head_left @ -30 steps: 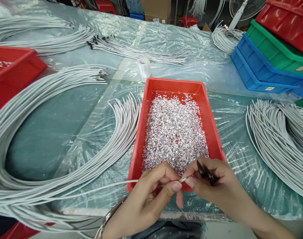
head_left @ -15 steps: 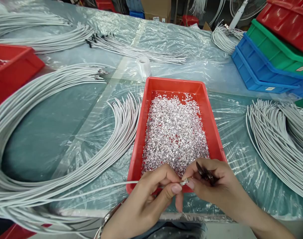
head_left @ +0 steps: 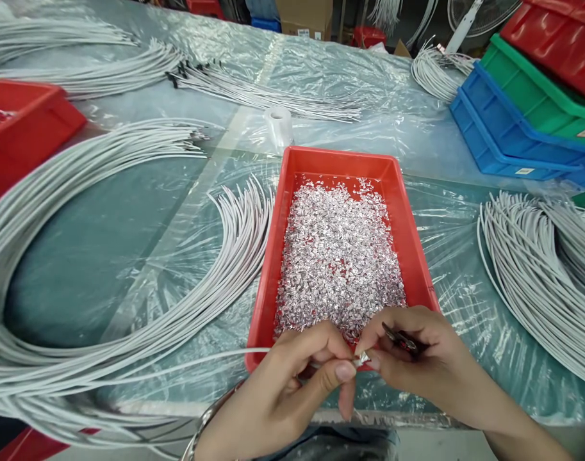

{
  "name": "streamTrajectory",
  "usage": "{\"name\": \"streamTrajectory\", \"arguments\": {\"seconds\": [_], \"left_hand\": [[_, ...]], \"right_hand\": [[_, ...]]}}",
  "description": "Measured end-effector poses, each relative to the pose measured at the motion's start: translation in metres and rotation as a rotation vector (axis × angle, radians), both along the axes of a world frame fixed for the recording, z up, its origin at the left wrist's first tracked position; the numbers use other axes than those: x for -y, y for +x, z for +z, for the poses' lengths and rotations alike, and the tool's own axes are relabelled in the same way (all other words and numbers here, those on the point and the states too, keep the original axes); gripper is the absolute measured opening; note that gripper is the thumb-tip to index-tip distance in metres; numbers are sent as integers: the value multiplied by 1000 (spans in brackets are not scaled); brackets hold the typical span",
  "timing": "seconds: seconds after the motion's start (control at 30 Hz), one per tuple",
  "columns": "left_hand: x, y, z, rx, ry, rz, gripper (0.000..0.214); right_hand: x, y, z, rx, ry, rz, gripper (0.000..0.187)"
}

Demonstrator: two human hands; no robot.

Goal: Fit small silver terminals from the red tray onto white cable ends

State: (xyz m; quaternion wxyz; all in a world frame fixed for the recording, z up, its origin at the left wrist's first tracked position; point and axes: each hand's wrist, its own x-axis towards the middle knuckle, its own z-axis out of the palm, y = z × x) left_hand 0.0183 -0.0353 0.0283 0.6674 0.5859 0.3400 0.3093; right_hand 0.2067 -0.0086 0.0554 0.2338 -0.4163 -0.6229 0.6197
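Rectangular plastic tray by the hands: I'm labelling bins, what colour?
The tray is red; see head view.

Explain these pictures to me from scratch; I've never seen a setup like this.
There is no machine here, only a person's bare hands. The view comes from one camera worn on the head, looking forward and down.

The left hand pinches a white cable near its end. The right hand has its fingertips at the silvery tip and also holds a small dark tool, too covered to identify.

Beyond the hands, a red tray holds many shiny silvery bits. It stands on a plastic-covered table, with white cable bundles on both sides, a clear roll behind it, and stacked crates at the far right.
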Motion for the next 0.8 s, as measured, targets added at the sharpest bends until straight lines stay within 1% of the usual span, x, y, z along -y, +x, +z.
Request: {"name": "streamTrajectory", "arguments": {"seconds": [0.27,0.4,0.5,0.57,0.63,0.8], "left_hand": [[-4,-2,6,-11,-62,-103,23],[0,-2,2,32,-117,-118,22],[2,-3,-1,66,-183,-118,23],[1,-3,-1,52,-218,-133,24],[0,-3,0,22,-209,-147,25],[-3,-3,6,-30,-108,-149,24]], "right_hand": [[0,5,-3,17,63,89,12],[1,7,-6,37,111,98,8],[1,8,-6,37,107,106,7],[0,8,-5,26,94,118,8],[0,8,-4,7,90,127,8],[-1,7,-4,-8,71,151,7]]}}
